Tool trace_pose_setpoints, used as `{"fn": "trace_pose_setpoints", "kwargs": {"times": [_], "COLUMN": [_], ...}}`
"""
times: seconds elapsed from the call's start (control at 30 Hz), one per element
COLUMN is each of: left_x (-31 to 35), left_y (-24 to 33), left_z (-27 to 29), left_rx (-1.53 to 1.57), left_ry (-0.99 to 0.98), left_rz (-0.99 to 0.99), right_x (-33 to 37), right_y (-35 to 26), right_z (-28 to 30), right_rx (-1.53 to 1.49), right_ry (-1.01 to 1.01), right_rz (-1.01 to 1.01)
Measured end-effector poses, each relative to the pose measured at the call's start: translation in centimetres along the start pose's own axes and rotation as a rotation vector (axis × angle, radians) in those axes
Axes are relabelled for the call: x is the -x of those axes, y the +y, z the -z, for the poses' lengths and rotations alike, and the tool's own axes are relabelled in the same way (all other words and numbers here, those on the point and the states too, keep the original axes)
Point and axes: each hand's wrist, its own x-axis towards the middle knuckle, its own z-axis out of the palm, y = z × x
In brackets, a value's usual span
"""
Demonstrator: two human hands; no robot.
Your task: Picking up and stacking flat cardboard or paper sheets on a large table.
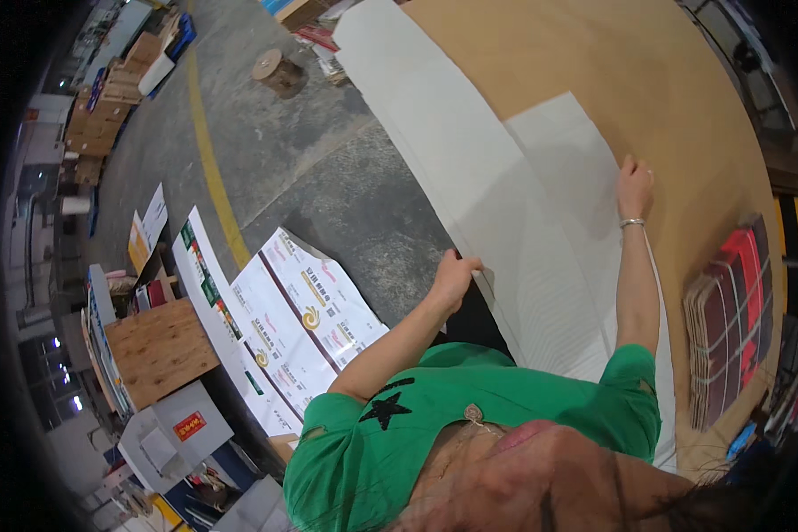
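A long white sheet lies slantwise along the left side of a brown board surface. Over it rests a second white sheet, which overlaps it on the right. At the near left edge, my left hand is closed, with thumb and fingers pinching the border of the white sheet. Farther off to the right, my right hand, with a bracelet at the wrist, grips the right edge of the upper sheet. Its fingertips are partly hidden by the hand itself.
A stack of plaid pieces sits at the right of the brown surface. Printed sheets lie to my left, near a wooden board and a grey box. A round spool stands on the concrete floor beyond a yellow line.
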Motion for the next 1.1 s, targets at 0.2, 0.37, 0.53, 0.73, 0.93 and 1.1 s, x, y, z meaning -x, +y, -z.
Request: {"fn": "trace_pose_setpoints", "kwargs": {"times": [0.2, 0.37, 0.53, 0.73, 0.93, 1.1], "left_x": [-4.8, -6.7, -8.4, -11.0, -14.6, -16.2], "left_y": [8.4, 8.1, 12.5, 14.6, 19.8, 23.4], "left_z": [0.7, 0.6, 1.5, 4.1, 6.0, 6.7], "left_rx": [0.121, 0.223, 0.342, 0.276, 0.097, 0.356], "left_ry": [0.278, 0.305, 0.335, 0.227, 0.182, 0.185], "left_rz": [-0.235, -0.376, -0.440, -0.490, -0.492, -0.449], "right_x": [-1.5, 0.7, -3.4, -6.4, -9.1, -11.4], "right_y": [-14.5, -20.5, -23.9, -29.5, -35.9, -40.7], "right_z": [-3.0, -5.2, -5.7, -6.2, -7.6, -8.1], "right_rx": [-1.847, -2.037, -2.142, -2.164, -2.210, -2.155], "right_ry": [-0.637, -1.014, -0.780, -0.818, -0.897, -0.949], "right_rz": [-0.001, 0.028, -0.052, 0.008, -0.058, -0.062]}}
